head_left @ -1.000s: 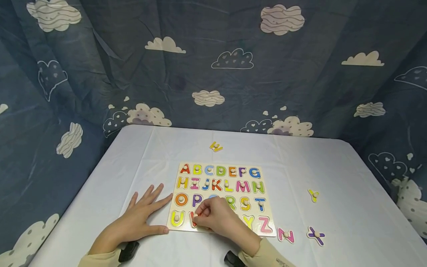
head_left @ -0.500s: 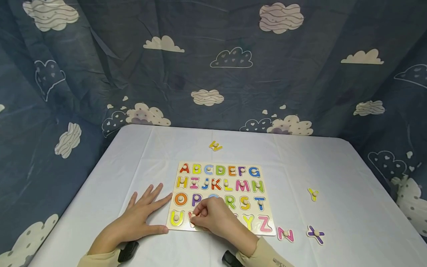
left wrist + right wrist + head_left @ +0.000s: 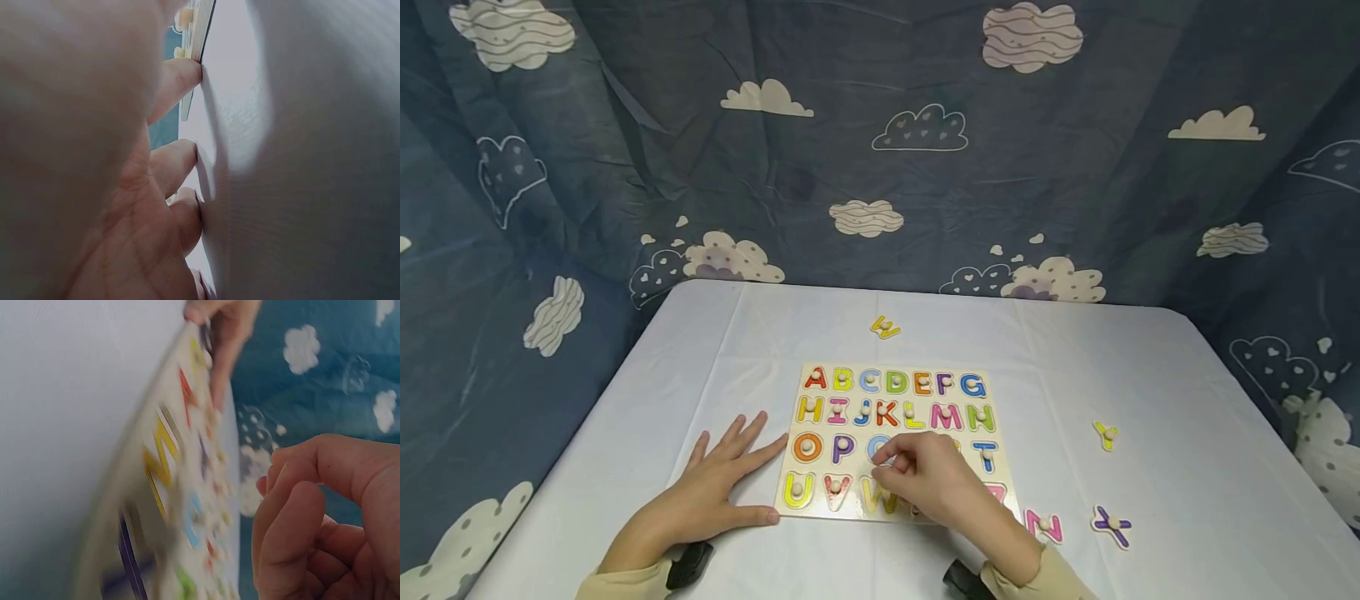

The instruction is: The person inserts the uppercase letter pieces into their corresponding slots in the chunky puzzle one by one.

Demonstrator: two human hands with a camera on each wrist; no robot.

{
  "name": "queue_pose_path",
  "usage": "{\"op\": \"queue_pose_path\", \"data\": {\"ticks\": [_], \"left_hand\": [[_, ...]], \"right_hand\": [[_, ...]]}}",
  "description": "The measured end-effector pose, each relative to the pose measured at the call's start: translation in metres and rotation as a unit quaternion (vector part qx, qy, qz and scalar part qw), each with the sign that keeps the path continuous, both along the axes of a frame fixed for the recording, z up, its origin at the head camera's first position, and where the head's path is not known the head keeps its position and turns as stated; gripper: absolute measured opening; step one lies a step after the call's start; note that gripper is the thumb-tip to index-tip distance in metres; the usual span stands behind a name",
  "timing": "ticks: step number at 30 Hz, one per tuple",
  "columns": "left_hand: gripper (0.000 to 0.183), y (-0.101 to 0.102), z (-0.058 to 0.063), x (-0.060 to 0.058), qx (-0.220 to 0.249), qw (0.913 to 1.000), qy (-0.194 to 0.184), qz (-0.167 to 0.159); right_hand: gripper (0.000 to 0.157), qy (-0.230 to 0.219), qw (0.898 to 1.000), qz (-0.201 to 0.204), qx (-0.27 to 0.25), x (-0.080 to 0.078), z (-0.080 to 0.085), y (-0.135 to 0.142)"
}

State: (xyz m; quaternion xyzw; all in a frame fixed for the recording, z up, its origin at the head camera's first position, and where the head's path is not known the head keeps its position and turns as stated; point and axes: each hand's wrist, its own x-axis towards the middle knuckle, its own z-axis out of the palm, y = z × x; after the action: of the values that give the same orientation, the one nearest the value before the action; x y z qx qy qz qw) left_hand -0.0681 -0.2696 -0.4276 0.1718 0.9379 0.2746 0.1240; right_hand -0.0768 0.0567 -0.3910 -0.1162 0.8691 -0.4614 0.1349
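Note:
A wooden alphabet puzzle board (image 3: 868, 514) lies on the table, most of its letters bearing small round knobs. My left hand (image 3: 718, 492) rests on the cloth with spread fingers, its index finger and thumb against the board's left edge. In the left wrist view, the fingertips (image 3: 181, 156) press the white surface beside that edge. My right hand (image 3: 936, 479) is over the board's lower right part, fingers loosely bent and holding nothing, covering some letters. The red V piece (image 3: 837, 492) lies in its recess. The W recess (image 3: 164, 447) shows only its yellow print.
Loose letters lie around the board: a yellow W (image 3: 886, 327) behind it, a pink Z (image 3: 1043, 527) by its lower right corner, and a purple X (image 3: 1110, 527) and yellow Y (image 3: 1106, 436) to the right. A cloud-patterned dark curtain (image 3: 820, 183) hangs beyond the white-covered table (image 3: 737, 333).
My right hand has let go of the V piece's knob and moved right, uncovering the V in the board. The left hand has stayed in place.

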Motion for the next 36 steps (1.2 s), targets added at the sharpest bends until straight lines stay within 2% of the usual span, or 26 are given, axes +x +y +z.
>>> {"op": "queue_pose_path", "data": {"ticks": [5, 10, 17, 20, 24, 28, 31, 36], "left_hand": [[0.101, 0.000, 0.000, 0.000, 0.002, 1.0000, 0.000, 0.000], [0.100, 0.001, 0.000, 0.000, -0.003, 1.0000, 0.002, 0.001], [0.101, 0.002, 0.000, 0.000, -0.008, 0.9999, -0.008, 0.006], [0.102, 0.003, 0.000, 0.000, -0.009, 0.9999, -0.011, 0.007], [0.102, 0.001, -0.001, -0.001, -0.006, 0.9999, -0.011, 0.007], [0.102, 0.000, -0.002, -0.001, -0.002, 1.0000, -0.003, 0.005], [0.102, 0.000, -0.001, -0.001, -0.002, 1.0000, -0.002, 0.006], [0.102, 0.001, 0.000, 0.000, -0.002, 0.9999, -0.009, 0.008]], "right_hand": [[0.006, -0.001, 0.998, -0.058, 0.017, 0.001, 0.013, 0.035], [0.011, -0.001, 0.993, -0.103, 0.057, 0.004, 0.020, 0.080], [0.024, 0.006, 0.982, -0.149, 0.118, 0.003, 0.020, 0.147], [0.026, 0.020, 0.981, -0.145, 0.127, -0.004, 0.023, 0.164], [0.026, 0.038, 0.985, -0.122, 0.117, -0.027, 0.029, 0.163], [0.030, 0.033, 0.990, -0.103, 0.090, -0.057, 0.031, 0.145], [0.033, 0.033, 0.993, -0.093, 0.067, -0.084, 0.025, 0.123], [0.035, 0.034, 0.994, -0.098, 0.036, -0.129, 0.006, 0.084]]}}
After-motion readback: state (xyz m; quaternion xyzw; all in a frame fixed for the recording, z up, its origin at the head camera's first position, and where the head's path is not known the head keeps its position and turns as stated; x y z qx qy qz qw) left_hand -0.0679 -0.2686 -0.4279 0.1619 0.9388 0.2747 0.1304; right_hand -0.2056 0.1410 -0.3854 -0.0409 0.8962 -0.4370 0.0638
